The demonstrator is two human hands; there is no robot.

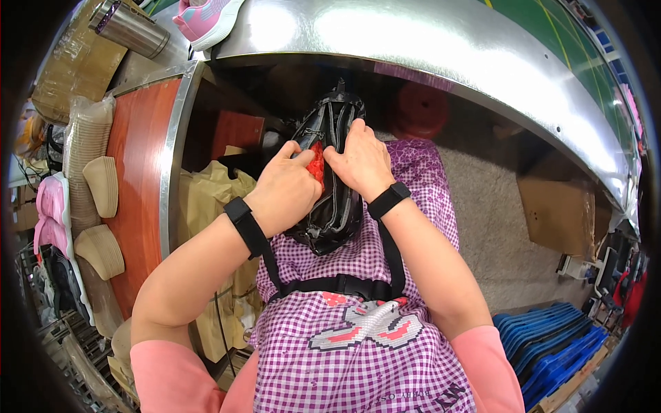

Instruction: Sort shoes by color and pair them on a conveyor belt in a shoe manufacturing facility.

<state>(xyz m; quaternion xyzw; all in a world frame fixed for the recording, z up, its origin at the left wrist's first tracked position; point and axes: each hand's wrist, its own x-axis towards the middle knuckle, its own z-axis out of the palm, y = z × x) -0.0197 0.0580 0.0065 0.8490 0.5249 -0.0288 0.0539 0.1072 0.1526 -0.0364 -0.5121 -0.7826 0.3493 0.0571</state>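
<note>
Resting on our lap against the purple checked apron (358, 344), the black leather handbag (335, 199) sits under the steel table (441, 41) edge. Our left hand (286, 189) and right hand (361, 162) each grip its opening, fingers closed beside a red item (316, 165) inside.

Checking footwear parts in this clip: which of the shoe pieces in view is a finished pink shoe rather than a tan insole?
The pink sneaker at the top edge, on the metal counter beside the steel tumbler. The tan insoles lie at left, by the red-brown tabletop.
</note>
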